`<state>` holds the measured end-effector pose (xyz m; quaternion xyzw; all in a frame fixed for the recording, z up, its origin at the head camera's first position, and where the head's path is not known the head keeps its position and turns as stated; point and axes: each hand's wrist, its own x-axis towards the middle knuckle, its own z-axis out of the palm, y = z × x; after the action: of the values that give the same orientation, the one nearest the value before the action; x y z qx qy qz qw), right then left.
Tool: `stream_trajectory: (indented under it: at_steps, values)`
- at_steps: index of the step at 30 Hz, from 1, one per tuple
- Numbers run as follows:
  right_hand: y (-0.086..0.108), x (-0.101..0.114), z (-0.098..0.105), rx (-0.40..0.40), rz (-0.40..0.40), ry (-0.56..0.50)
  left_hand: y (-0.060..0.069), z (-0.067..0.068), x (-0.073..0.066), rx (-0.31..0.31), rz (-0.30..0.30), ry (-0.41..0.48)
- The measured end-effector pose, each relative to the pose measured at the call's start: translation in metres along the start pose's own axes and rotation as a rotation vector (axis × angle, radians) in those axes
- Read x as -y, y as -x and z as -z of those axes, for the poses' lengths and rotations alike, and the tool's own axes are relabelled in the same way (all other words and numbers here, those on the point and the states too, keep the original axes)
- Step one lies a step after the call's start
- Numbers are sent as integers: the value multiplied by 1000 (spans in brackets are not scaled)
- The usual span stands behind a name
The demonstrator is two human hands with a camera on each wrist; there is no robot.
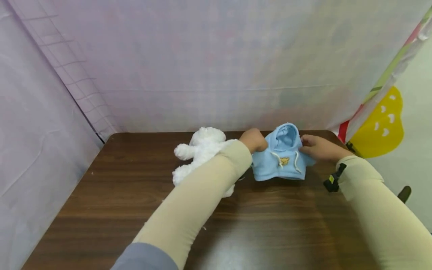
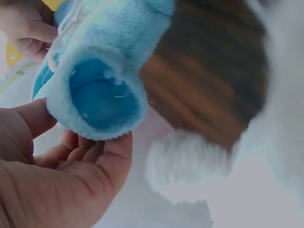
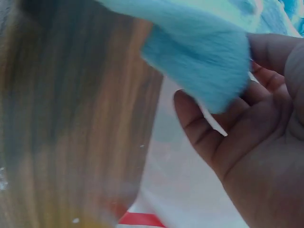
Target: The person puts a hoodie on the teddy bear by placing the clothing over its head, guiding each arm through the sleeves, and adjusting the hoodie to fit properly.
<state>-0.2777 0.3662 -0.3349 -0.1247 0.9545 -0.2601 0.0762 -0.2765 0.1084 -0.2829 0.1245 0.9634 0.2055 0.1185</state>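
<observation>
Light-blue toy hoodie (image 1: pixel 268 168), between left hand (image 1: pixel 254 140), pinching one cuff, and right hand (image 1: pixel 318 147), pinching near opposite sleeve.

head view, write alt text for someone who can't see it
A person's left hand and right hand hold a small light-blue hoodie by its sides, a bear patch and white drawstrings on its front. On the dark wooden table beside it is a white plush toy, partly hidden behind the person's left sleeve.

Pale printed sheeting (image 1: pixel 216 67) curtains the far and left sides of a wood-grain table (image 1: pixel 94 210) in an indoor, booth-like space.
</observation>
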Motion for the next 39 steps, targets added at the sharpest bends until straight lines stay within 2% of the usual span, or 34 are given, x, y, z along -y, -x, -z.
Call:
stream_trajectory:
  at_steps: [3, 6, 10, 13, 18, 22, 25, 28, 31, 35, 39]
  values:
    - [-2, 11, 5, -44, 4, -7, 8, 15, 9, -12, -74, 8]
    - [-2, 27, 12, -78, 18, -34, 9, 29, 19, -38, -131, 26]
    - [-6, 51, 18, -145, 58, -81, 4, 47, 37, -41, -160, 154]
    - [-10, 70, 20, -181, 85, -99, 5, 62, 52, -31, -153, 260]
    - [-20, 110, 22, -193, 134, -101, 17, 89, 84, -53, -147, 333]
    - [-34, 140, 19, -189, 120, -121, 26, 109, 111, -18, -118, 433]
    - [-46, 156, 10, -175, 112, -154, 28, 117, 132, -5, -82, 505]
    - [-60, 167, -3, -138, 99, -221, 28, 118, 152, -33, -57, 534]
    - [-74, 172, -19, -111, 70, -271, 24, 110, 171, -72, -27, 560]
    - [-88, 169, -43, -102, 25, -245, 18, 88, 190, -101, 41, 588]
    - [-90, 161, -61, -91, -37, -216, 14, 62, 204, -74, 61, 544]
